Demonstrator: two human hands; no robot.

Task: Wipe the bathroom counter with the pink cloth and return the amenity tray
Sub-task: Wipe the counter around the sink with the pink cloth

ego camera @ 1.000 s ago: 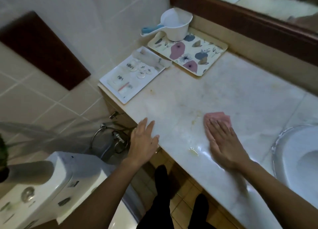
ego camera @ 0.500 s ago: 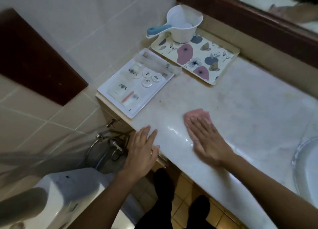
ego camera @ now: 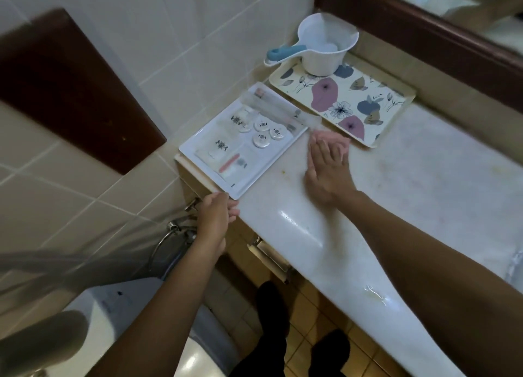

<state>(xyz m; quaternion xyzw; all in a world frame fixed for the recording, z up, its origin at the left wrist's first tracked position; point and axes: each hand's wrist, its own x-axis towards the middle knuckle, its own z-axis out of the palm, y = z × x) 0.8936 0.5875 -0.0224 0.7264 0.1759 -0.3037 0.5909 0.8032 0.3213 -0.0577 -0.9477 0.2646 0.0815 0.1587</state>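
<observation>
Down at the bottom, dark trouser legs (ego camera: 271,328) stand on tan floor tiles, with the white toilet tank (ego camera: 119,314) off to the left. Up from there, the left hand (ego camera: 216,216) sits at the near corner of the marble counter (ego camera: 424,195), fingers curled loosely at the counter's edge just below the corner of the white amenity tray (ego camera: 240,184); whether they grip the tray or only touch the edge, I cannot tell. A chrome valve and hose (ego camera: 175,229) hang on the wall just left of that hand. A wet sheen shows on the counter front. Across the stone, the right hand (ego camera: 328,170) lies flat, palm down, fingers spread and pressed on the pink cloth (ego camera: 336,139), which peeks out past the fingertips. That cloth lies between the amenity tray and the floral tray (ego camera: 390,116), close to both. The amenity tray sits at the counter's left end against the tiled wall, holding round white caps, sachets and a long clear packet. Farther back, a white water dipper (ego camera: 325,51) with a blue handle stands on the floral tray, under the dark wooden mirror frame (ego camera: 424,37).
</observation>
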